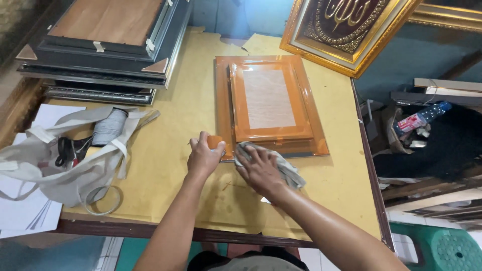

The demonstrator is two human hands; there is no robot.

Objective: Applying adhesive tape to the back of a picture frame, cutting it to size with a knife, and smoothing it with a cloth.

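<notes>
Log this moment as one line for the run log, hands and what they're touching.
left hand: grips corner of orange frame | right hand: presses grey cloth on frame's near edge | surface: brown paper-covered table

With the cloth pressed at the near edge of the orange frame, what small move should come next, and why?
Probably slide the right hand and its grey cloth along the orange frame's near edge. The cloth covers only that corner, while the left hand steadies the frame at the same edge.

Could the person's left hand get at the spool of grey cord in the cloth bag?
Probably yes: the left hand is nearest the grey cord spool, which lies exposed in the open cloth bag, with bare table between.
</notes>
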